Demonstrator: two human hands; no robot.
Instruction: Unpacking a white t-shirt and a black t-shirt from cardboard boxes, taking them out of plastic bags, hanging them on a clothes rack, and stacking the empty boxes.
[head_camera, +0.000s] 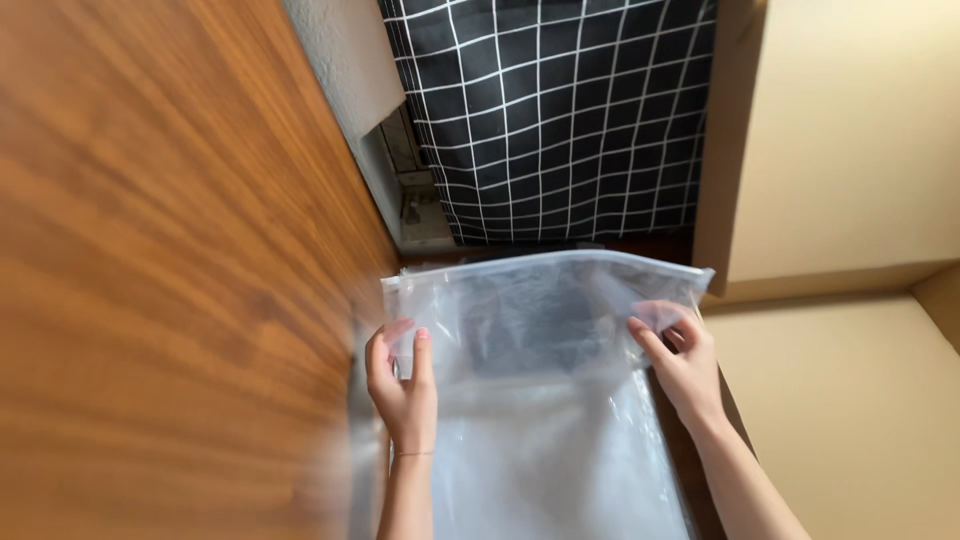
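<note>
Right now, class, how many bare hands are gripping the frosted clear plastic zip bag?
2. The left hand pinches the frosted clear plastic zip bag at its left edge; the right hand pinches its right edge near the top. No other hands show, though the view is narrow.

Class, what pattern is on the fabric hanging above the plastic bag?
A black fabric with a white grid of thin lines, shown in the head view.

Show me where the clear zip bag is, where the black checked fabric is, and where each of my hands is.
clear zip bag (545, 330), head view, on its frosted front panel.
black checked fabric (560, 110), head view, mid-cloth.
left hand (403, 385), head view, back of the hand at the bag's left edge.
right hand (685, 365), head view, back of the hand at the bag's right edge.
</note>
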